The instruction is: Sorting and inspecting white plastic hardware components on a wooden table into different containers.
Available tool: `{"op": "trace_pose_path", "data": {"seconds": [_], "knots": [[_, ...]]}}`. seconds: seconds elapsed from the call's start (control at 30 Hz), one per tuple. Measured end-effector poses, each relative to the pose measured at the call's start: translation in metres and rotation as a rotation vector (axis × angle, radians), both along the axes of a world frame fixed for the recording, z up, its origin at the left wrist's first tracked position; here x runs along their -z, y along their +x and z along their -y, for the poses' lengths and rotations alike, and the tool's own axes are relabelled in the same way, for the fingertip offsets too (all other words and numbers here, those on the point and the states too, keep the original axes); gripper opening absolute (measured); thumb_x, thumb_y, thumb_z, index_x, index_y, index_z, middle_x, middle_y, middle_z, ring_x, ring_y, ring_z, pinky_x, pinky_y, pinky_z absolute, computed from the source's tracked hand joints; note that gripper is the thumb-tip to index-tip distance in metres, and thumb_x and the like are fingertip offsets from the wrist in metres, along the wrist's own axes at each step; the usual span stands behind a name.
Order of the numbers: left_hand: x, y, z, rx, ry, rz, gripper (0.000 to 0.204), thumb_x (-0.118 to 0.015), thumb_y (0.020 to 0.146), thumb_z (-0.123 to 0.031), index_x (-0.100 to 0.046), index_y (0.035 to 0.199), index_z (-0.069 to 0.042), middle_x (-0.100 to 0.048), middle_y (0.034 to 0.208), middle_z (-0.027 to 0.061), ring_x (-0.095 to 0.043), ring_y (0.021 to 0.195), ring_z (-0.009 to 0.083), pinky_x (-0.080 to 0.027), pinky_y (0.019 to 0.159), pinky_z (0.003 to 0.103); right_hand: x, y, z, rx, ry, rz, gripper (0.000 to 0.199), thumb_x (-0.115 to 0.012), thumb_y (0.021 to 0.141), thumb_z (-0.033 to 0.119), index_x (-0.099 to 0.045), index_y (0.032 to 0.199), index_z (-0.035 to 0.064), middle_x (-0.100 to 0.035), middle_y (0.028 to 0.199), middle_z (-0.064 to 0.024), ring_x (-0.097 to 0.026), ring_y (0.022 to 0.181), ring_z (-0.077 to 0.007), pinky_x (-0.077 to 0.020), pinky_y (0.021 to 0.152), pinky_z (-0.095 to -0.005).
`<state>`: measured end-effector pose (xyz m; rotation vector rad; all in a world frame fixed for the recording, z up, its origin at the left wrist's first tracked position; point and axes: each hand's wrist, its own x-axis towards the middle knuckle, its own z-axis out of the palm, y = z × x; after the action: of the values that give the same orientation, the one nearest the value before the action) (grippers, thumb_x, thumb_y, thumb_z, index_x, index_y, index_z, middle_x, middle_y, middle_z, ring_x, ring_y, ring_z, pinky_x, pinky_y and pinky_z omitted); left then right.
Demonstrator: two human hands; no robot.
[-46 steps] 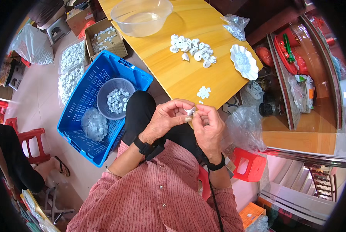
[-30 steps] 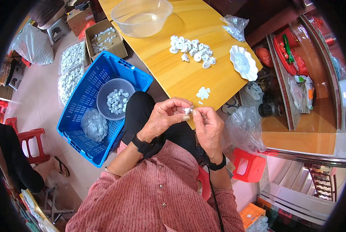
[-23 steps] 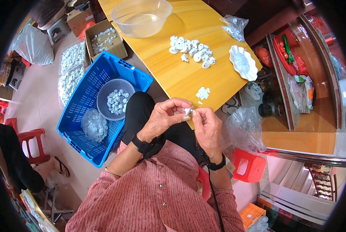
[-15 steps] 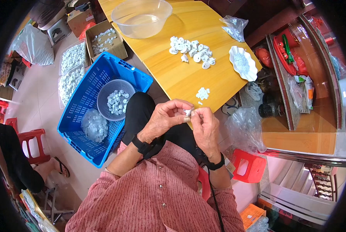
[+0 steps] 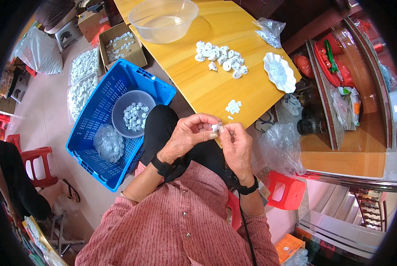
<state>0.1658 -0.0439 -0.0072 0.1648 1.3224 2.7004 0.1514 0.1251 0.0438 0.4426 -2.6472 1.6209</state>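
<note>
Between my fingertips, just off the near corner of the yellow wooden table, is a small white plastic part. My left hand pinches it from the left with thumb and forefinger. My right hand meets it from the right, its thumb and forefinger closed against it. Fingers cover most of the part. Just beyond my hands lies a small pile of tiny white pieces. Farther off on the tabletop is a heap of round white plastic parts.
A clear basin, a white scalloped dish and a plastic bag stand on the table. At my left, a blue crate holds a grey basket of white parts. A red stool is at my right.
Both hands stay in nearly the same place. The white part between my fingertips has turned slightly; the rest of the scene has only shifted a touch.
</note>
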Motion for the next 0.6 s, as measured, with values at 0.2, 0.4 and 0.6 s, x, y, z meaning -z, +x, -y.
{"op": "trace_pose_path", "data": {"seconds": [0.2,0.4,0.6], "knots": [[0.002,0.002,0.001,-0.002,-0.003,0.002,0.028,-0.070,0.087,0.005,-0.065,0.115,0.002,-0.066,0.119,0.0103,-0.064,0.109,0.0169,-0.051,0.100,0.033,0.000,0.001,0.004,-0.019,0.064,-0.066,0.014,-0.064,0.095,0.011,-0.056,0.095,-0.0009,-0.066,0.080,-0.0155,-0.067,0.068,-0.0261,-0.0521,0.060,-0.0372],[0.006,0.004,0.003,-0.029,-0.017,0.060,0.029,-0.070,0.089,0.003,-0.063,0.117,0.002,-0.068,0.114,0.0092,-0.065,0.103,0.0152,-0.053,0.092,0.030,0.009,0.002,0.005,-0.051,0.043,-0.032,0.013,-0.065,0.094,0.009,-0.057,0.097,-0.0006,-0.065,0.080,-0.0156,-0.067,0.068,-0.0267,-0.0520,0.061,-0.0373],[0.012,0.002,0.003,-0.061,-0.021,0.083,0.028,-0.071,0.090,-0.001,-0.064,0.116,0.002,-0.069,0.108,0.0069,-0.065,0.094,0.0121,-0.054,0.082,0.026,0.018,0.003,0.005,-0.086,0.065,-0.076,0.012,-0.066,0.093,0.008,-0.058,0.098,-0.0001,-0.065,0.081,-0.0154,-0.066,0.068,-0.0262,-0.0519,0.061,-0.0362]]}}
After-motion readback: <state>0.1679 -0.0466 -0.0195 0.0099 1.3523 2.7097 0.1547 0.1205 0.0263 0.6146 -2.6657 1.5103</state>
